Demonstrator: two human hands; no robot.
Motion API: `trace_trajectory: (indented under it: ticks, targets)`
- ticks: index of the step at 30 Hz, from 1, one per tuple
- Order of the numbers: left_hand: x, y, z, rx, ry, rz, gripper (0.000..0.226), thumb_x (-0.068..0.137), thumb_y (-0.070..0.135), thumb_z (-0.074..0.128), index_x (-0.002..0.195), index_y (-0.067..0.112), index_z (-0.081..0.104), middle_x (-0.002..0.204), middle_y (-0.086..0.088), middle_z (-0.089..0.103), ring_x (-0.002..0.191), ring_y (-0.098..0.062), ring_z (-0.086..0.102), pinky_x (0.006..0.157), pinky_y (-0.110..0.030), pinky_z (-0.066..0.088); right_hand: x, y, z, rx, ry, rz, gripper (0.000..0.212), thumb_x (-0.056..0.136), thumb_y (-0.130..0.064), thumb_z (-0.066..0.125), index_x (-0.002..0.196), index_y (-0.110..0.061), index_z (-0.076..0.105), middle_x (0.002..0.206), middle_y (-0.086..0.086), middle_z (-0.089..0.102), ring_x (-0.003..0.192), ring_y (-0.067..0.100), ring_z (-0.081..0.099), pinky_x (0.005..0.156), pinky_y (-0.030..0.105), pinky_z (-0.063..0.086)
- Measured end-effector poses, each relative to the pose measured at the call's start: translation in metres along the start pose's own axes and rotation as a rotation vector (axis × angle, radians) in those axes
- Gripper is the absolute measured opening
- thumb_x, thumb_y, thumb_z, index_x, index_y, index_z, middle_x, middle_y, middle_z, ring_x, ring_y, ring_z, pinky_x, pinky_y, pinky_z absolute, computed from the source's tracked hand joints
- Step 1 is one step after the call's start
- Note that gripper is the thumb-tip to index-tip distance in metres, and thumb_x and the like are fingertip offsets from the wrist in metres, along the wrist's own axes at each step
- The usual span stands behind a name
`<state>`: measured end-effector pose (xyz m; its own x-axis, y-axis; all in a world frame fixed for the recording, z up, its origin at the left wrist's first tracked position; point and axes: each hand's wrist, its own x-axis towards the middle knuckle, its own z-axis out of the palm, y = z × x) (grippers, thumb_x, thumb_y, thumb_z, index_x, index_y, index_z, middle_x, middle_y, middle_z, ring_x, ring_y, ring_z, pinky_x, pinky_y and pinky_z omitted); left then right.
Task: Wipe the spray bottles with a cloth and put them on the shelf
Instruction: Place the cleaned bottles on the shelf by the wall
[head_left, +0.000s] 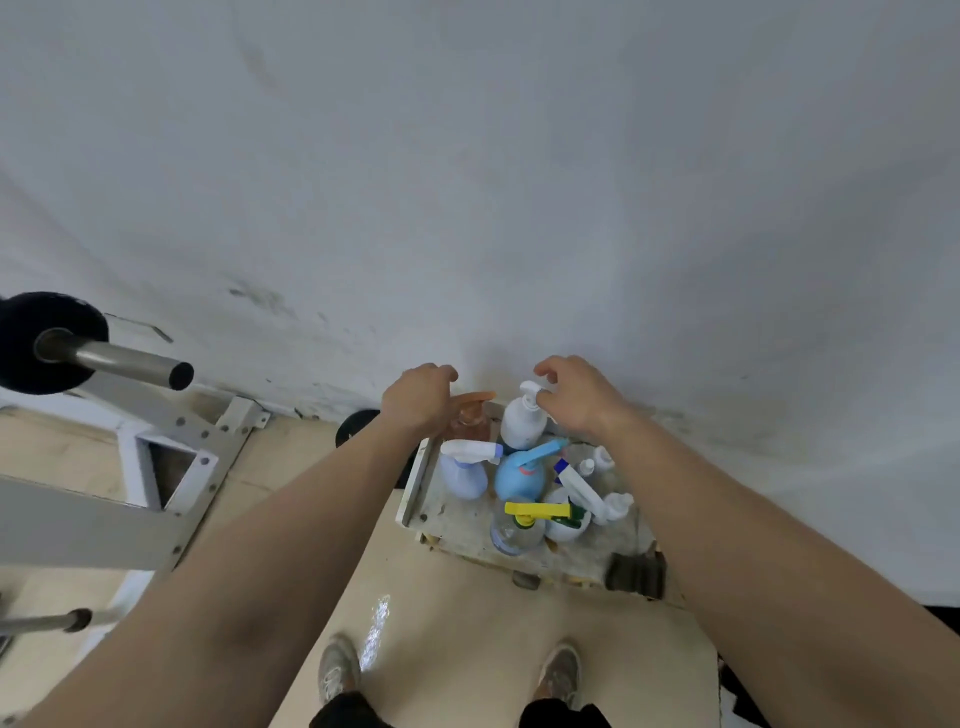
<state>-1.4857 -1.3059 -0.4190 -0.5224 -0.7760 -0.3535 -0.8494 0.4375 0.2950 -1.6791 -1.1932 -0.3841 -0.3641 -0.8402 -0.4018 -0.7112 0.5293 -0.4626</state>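
Note:
A low white shelf (410, 488) stands against the wall with several bottles on it. At its back are an orange pump bottle (470, 418) and a white pump bottle (522, 421). In front stand a lavender spray bottle (464, 473), a blue spray bottle (519, 475), a clear bottle with a yellow trigger (519, 525) and a white sprayer with a blue nozzle (582, 488). My left hand (418, 397) hovers loosely curled over the orange bottle. My right hand (576, 397) is loosely curled, its fingertips at the white bottle's pump head. No cloth is in view.
A barbell with a black plate (52, 343) and its white rack frame (182, 452) fill the left side. A black disc (358, 426) leans at the wall beside the shelf. A dark object (636, 571) sits at the shelf's front right corner. My shoes (337, 670) stand on beige floor.

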Motion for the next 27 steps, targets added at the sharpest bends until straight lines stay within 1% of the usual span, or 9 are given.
trace_trajectory:
  ticks: [3,6,9,12,18,20,22,25,27]
  targets:
    - [0.016,-0.007,0.012,0.084,-0.102,0.035,0.031,0.094,0.039,0.061,0.116,0.018,0.065,0.109,-0.005,0.067,0.099,-0.028,0.064,0.076,-0.035,0.05,0.016,0.004,0.012,0.095,-0.049,0.04,0.045,0.096,-0.028,0.061,0.139,-0.019,0.054,0.135,0.008,0.055,0.118,0.026,0.056,0.095,0.033,0.043]
    - [0.027,-0.014,0.021,0.168,-0.114,0.128,0.025,0.096,0.034,0.056,0.097,0.012,0.067,0.086,-0.006,0.061,0.085,-0.032,0.065,0.066,-0.034,0.045,0.025,0.007,0.029,0.134,-0.046,0.071,0.041,0.092,-0.032,0.066,0.13,-0.018,0.06,0.125,0.008,0.059,0.109,0.026,0.059,0.088,0.033,0.046]
    - [0.035,-0.016,0.022,0.148,-0.053,0.185,0.035,0.1,0.041,0.054,0.09,0.01,0.067,0.078,-0.005,0.056,0.082,-0.032,0.064,0.066,-0.035,0.046,0.032,0.011,0.04,0.142,0.001,0.09,0.027,0.091,-0.027,0.064,0.116,-0.016,0.067,0.114,0.008,0.067,0.099,0.027,0.062,0.079,0.032,0.046]
    - [0.033,-0.015,0.022,0.079,-0.04,0.179,0.046,0.1,0.05,0.051,0.089,0.009,0.068,0.079,-0.008,0.064,0.079,-0.031,0.062,0.064,-0.033,0.041,0.032,0.011,0.041,0.133,0.029,0.103,0.018,0.092,-0.024,0.061,0.103,-0.015,0.072,0.101,0.005,0.071,0.09,0.025,0.063,0.071,0.03,0.042]
    - [0.032,-0.016,0.028,0.048,-0.037,0.144,0.043,0.1,0.049,0.051,0.089,0.011,0.067,0.076,-0.005,0.06,0.078,-0.031,0.064,0.062,-0.031,0.04,0.03,0.005,0.048,0.32,0.129,0.246,0.012,0.088,-0.015,0.054,0.088,-0.01,0.065,0.084,0.009,0.069,0.077,0.032,0.072,0.077,0.046,0.06]
    - [0.032,-0.014,0.025,0.053,-0.06,0.137,0.044,0.1,0.049,0.051,0.09,0.01,0.068,0.079,-0.007,0.063,0.077,-0.031,0.063,0.063,-0.032,0.043,0.03,0.0,0.05,0.54,0.165,0.377,0.009,0.09,-0.011,0.053,0.087,-0.007,0.061,0.081,0.008,0.068,0.07,0.03,0.075,0.076,0.05,0.062]
    - [0.031,-0.014,0.024,0.054,-0.073,0.124,0.042,0.099,0.049,0.051,0.091,0.011,0.068,0.083,-0.008,0.065,0.079,-0.031,0.063,0.066,-0.032,0.047,0.032,-0.007,0.048,0.831,0.208,0.506,0.006,0.091,-0.004,0.056,0.085,-0.001,0.058,0.082,0.013,0.066,0.067,0.029,0.075,0.072,0.047,0.064]
    - [0.029,-0.014,0.024,0.043,-0.076,0.105,0.041,0.1,0.047,0.052,0.088,0.01,0.066,0.084,-0.01,0.067,0.076,-0.031,0.061,0.067,-0.033,0.048,0.031,-0.022,0.043,1.427,0.289,0.696,0.005,0.09,0.001,0.063,0.088,0.002,0.059,0.091,0.021,0.059,0.075,0.032,0.072,0.069,0.038,0.064]
    - [0.028,-0.014,0.024,0.015,-0.079,0.095,0.039,0.1,0.045,0.052,0.085,0.01,0.062,0.082,-0.01,0.065,0.074,-0.03,0.059,0.065,-0.032,0.044,0.028,-0.03,0.04,1.683,0.294,0.721,0.003,0.094,0.0,0.058,0.093,0.0,0.055,0.093,0.019,0.054,0.087,0.037,0.07,0.076,0.042,0.062]
